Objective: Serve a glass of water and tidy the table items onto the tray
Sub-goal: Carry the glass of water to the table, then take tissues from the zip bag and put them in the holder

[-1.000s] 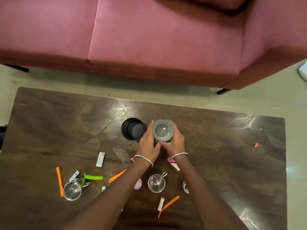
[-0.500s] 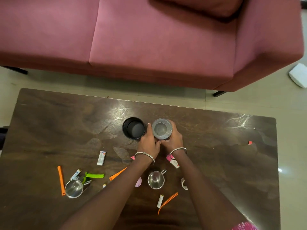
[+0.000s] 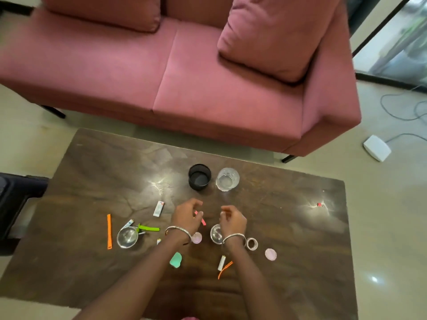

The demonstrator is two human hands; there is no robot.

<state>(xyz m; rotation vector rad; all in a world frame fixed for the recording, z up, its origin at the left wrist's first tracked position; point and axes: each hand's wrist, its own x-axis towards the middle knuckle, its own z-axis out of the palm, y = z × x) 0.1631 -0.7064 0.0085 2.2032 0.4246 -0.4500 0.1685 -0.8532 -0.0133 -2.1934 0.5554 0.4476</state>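
Observation:
A clear glass [image 3: 227, 179] stands upright on the dark wooden table [image 3: 92, 172], just right of a black cup [image 3: 199, 177]. My left hand [image 3: 187, 215] and my right hand [image 3: 232, 219] hover a little nearer to me than the glass, apart from it, with loosely curled fingers that hold nothing. A pink item [image 3: 202, 221] lies between them, partly hidden by my left hand. Small steel cups [image 3: 127, 237] [image 3: 216, 233], orange strips [image 3: 109, 231] [image 3: 225, 269], a green clip [image 3: 149, 228], lighters [image 3: 158, 209] [image 3: 221, 262], pink discs [image 3: 270, 254] and a tape ring [image 3: 251, 243] are scattered around. No tray is in view.
A pink sofa [image 3: 208, 88] with cushions stands beyond the table's far edge. A dark chair [image 3: 16, 199] is at the left. A white box [image 3: 376, 147] and cables lie on the floor at the right. A teal piece [image 3: 176, 259] lies near my left forearm.
Both hands have let go of the glass and drawn back toward me. The glass stays next to the black cup. The view has tilted up and widened.

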